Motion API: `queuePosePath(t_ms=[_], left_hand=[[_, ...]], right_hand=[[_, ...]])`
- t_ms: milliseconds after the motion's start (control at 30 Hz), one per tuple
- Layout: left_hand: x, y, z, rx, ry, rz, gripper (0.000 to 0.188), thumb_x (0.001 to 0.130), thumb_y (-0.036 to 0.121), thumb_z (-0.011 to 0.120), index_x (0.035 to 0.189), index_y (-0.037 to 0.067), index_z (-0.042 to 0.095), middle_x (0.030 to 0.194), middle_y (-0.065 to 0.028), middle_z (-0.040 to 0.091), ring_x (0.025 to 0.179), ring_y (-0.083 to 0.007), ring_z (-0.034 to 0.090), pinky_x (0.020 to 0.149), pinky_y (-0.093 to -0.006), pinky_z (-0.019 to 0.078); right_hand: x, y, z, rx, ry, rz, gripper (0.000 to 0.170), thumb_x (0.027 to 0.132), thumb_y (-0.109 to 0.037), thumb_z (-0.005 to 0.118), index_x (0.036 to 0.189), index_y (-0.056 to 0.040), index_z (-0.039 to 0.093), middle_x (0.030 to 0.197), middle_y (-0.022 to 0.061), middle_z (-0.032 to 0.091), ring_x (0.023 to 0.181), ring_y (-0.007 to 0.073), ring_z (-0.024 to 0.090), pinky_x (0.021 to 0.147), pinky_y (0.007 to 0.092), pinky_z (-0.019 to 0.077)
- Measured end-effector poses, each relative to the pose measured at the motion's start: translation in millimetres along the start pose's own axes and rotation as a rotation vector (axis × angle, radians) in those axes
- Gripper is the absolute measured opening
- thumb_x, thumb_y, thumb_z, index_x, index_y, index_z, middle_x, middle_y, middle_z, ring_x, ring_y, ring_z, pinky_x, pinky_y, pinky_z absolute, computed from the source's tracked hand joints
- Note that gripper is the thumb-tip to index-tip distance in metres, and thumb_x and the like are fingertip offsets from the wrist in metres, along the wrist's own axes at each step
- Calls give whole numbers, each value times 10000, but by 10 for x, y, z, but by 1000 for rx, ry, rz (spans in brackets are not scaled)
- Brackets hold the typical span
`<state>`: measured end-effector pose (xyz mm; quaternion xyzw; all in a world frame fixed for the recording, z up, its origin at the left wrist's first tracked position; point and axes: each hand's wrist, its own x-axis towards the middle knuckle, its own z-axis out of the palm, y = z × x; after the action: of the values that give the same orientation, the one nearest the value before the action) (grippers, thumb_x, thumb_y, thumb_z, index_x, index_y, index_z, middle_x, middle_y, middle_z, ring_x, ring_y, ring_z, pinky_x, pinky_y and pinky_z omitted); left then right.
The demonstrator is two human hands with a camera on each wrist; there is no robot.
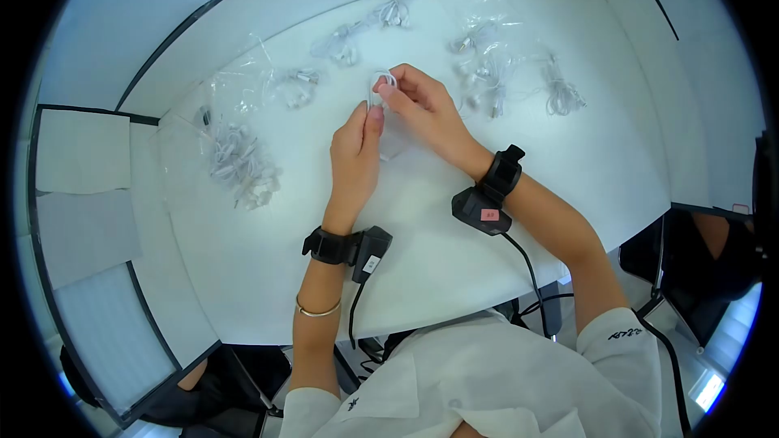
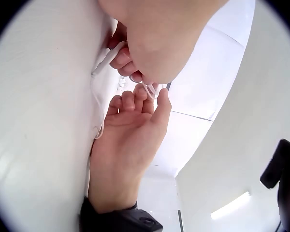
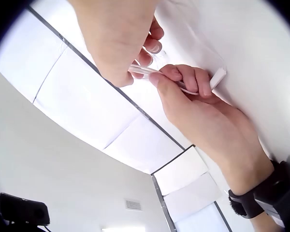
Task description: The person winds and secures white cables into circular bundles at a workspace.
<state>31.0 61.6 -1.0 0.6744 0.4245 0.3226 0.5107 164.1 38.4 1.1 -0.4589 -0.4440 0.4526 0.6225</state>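
Both hands meet over the middle of the white table, working on a looped white earphone cable (image 1: 391, 78). My left hand (image 1: 355, 150) grips the cable's strands (image 3: 145, 71) between thumb and curled fingers. Out of that hand's little-finger side sticks a white flat piece (image 3: 218, 78), with a thin cord (image 2: 96, 94) trailing down along the table. The right hand (image 1: 430, 113) pinches the top of the loop with its thumb and fingertips. In the left wrist view, the right palm (image 2: 130, 130) faces the camera, and the near left hand (image 2: 159, 43) hides part of the cable.
A heap of white cables (image 1: 239, 162) in clear plastic lies at the left. Bagged white earphones (image 1: 300, 85) and more bundles (image 1: 393, 12) lie toward the back. Another bagged group (image 1: 491, 73) and a loose coiled cable (image 1: 562, 93) lie at the right. Low white panels (image 1: 85, 150) surround the table.
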Motion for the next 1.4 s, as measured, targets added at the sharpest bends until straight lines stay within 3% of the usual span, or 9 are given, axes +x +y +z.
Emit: queuePosePath(t_ms=[67,200,233,567,700,733,867,1067,1400], left_hand=[[-2,10,-14,-1,-45,6,339,964,287,405,780,5,442,629,-22,417,602,-100,360,551,-253,331],[-5,68,-26,-168,-72,-14,329,961,313,413,763,55,462,674,51,365,597,-44,274,525,-203,230],[3,78,-27,-206,-66,-21,330,959,312,415,756,56,459,673,51,363,592,-44,267,522,-205,223],[-17,158,-6,-294,-69,-26,291,971,320,392,845,68,464,587,37,374,528,-32,298,477,-191,212],[-14,255,-33,-386,9,-111,278,972,299,387,827,74,459,599,10,454,512,-45,344,485,-194,256],[8,177,-37,-415,10,-32,278,966,287,405,824,58,475,665,-24,524,531,-60,406,521,-198,311],[24,120,-64,-479,-57,-53,307,967,278,388,731,85,418,726,-38,502,665,-123,446,646,-252,374],[68,112,-178,-545,-257,-121,390,965,299,371,628,103,340,690,-55,496,665,-170,461,697,-294,378],[53,157,-156,-438,-278,-112,377,957,305,365,642,98,369,670,-75,523,653,-175,490,684,-304,394]], right_hand=[[18,-46,-43,66,-57,99,241,922,-262,510,844,-41,565,665,-39,447,584,38,367,537,191,305],[12,-237,-117,143,-170,250,284,936,-290,477,794,-64,573,573,-63,382,524,24,289,491,197,234],[-4,-264,-96,141,-182,239,295,950,-312,441,810,-73,543,544,-77,309,507,25,247,485,205,180],[7,-191,-109,147,-113,202,345,953,-341,424,704,-103,448,570,-64,313,527,38,258,492,209,204],[5,-206,-96,138,-105,229,358,946,-342,438,682,-100,434,573,-61,318,532,37,264,490,211,205],[3,-205,-100,114,-104,217,358,949,-349,426,689,-104,427,572,-62,314,530,39,259,489,212,199],[9,-194,-84,141,-69,197,358,950,-355,416,693,-106,411,574,-59,304,528,43,255,487,219,193],[3,-185,-126,208,4,147,357,948,-346,432,695,-93,431,561,-57,307,517,47,258,481,218,205],[12,-143,-154,221,68,117,352,953,-329,419,692,-93,417,550,-53,302,514,50,253,481,220,207]])
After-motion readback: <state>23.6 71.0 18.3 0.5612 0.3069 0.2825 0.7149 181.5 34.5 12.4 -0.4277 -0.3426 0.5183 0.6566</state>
